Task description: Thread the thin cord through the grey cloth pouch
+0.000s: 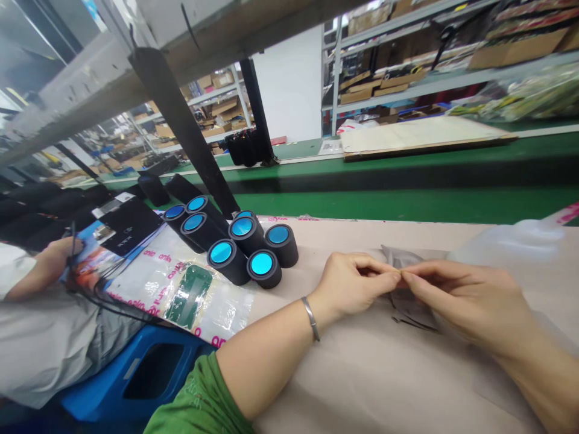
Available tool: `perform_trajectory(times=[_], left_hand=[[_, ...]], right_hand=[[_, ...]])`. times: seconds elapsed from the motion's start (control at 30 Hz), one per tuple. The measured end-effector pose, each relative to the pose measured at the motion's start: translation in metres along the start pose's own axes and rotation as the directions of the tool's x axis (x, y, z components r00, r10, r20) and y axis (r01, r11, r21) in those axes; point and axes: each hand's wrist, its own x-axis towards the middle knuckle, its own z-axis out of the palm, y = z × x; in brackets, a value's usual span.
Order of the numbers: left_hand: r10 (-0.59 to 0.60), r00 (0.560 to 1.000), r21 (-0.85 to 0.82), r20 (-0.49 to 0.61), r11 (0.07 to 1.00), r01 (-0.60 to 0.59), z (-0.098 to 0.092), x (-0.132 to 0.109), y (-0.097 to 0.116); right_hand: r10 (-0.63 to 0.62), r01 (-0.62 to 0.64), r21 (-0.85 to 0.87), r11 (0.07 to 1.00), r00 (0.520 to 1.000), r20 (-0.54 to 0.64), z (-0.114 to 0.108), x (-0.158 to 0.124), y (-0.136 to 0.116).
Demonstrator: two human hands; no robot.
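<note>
While both wrists rest on the beige table [353, 374], the left hand [350, 284] and right hand [456, 295] pinch a thin grey translucent plastic film [409, 304] between meeting fingertips, apparently separating its edge; black cylinders with blue caps [239, 247] stand left of them.

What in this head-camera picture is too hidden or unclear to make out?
- Thin grey translucent bag: its shape and contents, covered by the left hand and right hand pinching it.
- Black cylinders with blue ends: their rear ones, behind a slanted black post.
- Co-worker's hand: what it grips, blurred at the left edge.
- Cardboard boxes on shelves: labels too small.
</note>
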Motion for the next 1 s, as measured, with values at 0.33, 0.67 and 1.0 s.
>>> perform_trajectory(times=[0.33,0.67,1.0], left_hand=[[-0.007,1.000,0.053,0.025,0.999,0.006,-0.002,0.002,-0.006],[0.035,0.996,0.074,0.088,0.996,-0.041,0.004,-0.004,0.001],[0.136,0.976,0.077,0.170,0.986,-0.151,0.002,-0.009,0.007]], right_hand=[[-0.117,0.123,-0.077,0.989,0.990,0.081,-0.002,0.005,0.005],[-0.355,0.317,-0.251,0.914,0.927,-0.122,0.002,0.000,0.004],[-0.298,0.239,-0.246,0.939,0.925,-0.236,0.003,-0.001,0.009]])
